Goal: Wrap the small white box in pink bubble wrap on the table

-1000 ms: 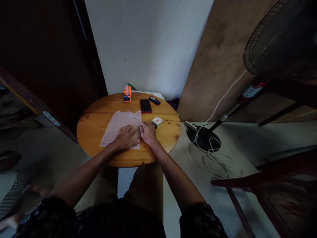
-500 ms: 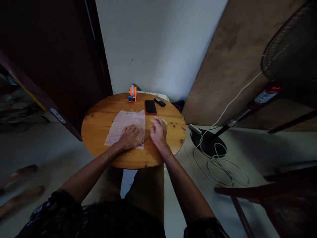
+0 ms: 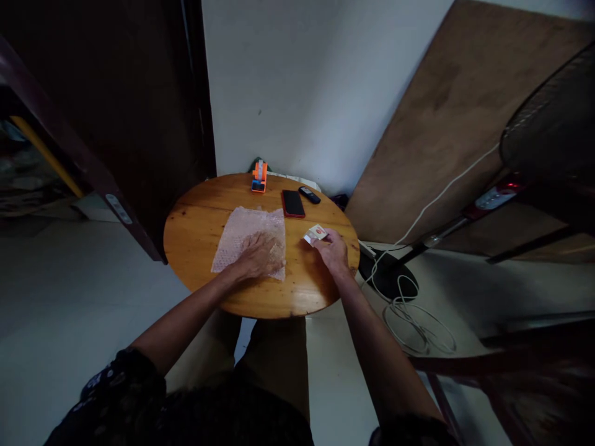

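A sheet of bubble wrap (image 3: 227, 248) lies spread on the round wooden table (image 3: 195, 214). My left hand (image 3: 258, 255) rests flat on its right half, fingers stretched out over the plastic. To the right of the sheet, my right hand (image 3: 333, 249) grips a small white box (image 3: 316, 233) between thumb and fingers. A reddish mark shows on the box's top face. Whether the box touches the tabletop I cannot tell.
Towards the back of the table are an orange tape dispenser (image 3: 259, 177), a smartphone (image 3: 293, 204) with a red edge and a small black phone (image 3: 309, 195). A standing fan (image 3: 493, 197) and its coiled cable (image 3: 418, 322) are on the right. A wall (image 3: 297, 93) rises behind.
My right hand has moved right and closed on the small white box, which was mostly hidden behind it before. My left hand stays on the bubble wrap. The view has shifted slightly.
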